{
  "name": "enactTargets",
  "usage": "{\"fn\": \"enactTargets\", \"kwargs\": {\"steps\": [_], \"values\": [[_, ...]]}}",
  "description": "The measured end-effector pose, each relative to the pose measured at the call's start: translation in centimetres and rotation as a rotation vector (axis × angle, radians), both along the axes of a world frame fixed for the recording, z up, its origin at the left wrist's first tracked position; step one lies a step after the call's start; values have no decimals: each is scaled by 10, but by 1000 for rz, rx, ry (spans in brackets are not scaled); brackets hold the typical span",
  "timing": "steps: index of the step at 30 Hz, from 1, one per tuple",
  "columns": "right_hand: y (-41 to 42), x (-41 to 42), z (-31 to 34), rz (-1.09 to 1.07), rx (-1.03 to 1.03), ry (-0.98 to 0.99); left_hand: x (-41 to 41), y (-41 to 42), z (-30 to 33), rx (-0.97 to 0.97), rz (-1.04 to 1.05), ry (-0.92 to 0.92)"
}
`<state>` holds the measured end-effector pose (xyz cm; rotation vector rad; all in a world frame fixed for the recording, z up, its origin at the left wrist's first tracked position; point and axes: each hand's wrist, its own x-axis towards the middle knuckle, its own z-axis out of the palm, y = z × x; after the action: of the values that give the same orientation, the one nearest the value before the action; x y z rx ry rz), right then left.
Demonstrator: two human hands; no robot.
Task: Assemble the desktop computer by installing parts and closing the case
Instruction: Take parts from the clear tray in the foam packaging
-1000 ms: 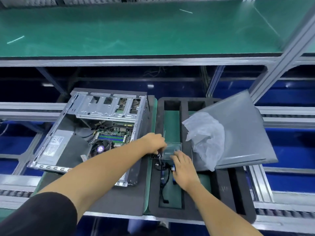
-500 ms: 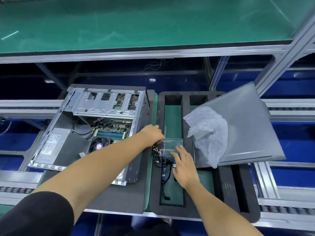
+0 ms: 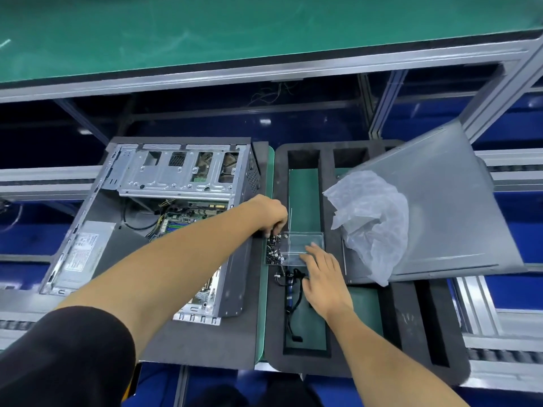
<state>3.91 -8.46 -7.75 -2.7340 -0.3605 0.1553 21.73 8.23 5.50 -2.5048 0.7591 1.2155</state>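
An open desktop case point(image 3: 152, 218) lies on its side on a grey mat, motherboard and drive cage exposed. To its right a clear plastic box point(image 3: 302, 245) with small dark screws point(image 3: 274, 251) at its left end sits in a black foam tray point(image 3: 326, 289). My left hand point(image 3: 270, 214) reaches over the case, fingertips curled down into the screws; whether they pinch one is hidden. My right hand point(image 3: 320, 277) lies flat, fingers straight, pressing on the box's near edge. Black cables point(image 3: 292, 292) lie under that hand in the tray slot.
The grey side panel point(image 3: 440, 218) leans across the tray's right part with a crumpled plastic bag point(image 3: 373, 227) on it. A green-topped shelf point(image 3: 235, 30) spans the back. Aluminium rails point(image 3: 482, 318) run along both sides, blue floor below.
The view has shifted slightly. My left hand's fingertips have dipped lower into the screws at the box's left end. My right hand stays pressed on the box.
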Motion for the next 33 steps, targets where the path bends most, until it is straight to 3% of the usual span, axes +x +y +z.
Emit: {"fn": "enactTargets", "kwargs": {"steps": [9,15,25,29,33], "values": [[1,0,-2,-16,20,-18,-4,-2,-20,4,-85,-30],[0,0,-3,-13,27,-35,-9,-9,-24,56,-273,-37],[1,-1,0,-8,8,-26,-12,-2,-33,59,-305,-37],[1,0,0,-8,4,-13,-8,4,-30,-4,-205,11],[1,0,1,-3,0,2,1,10,-21,-135,-105,-87]]}}
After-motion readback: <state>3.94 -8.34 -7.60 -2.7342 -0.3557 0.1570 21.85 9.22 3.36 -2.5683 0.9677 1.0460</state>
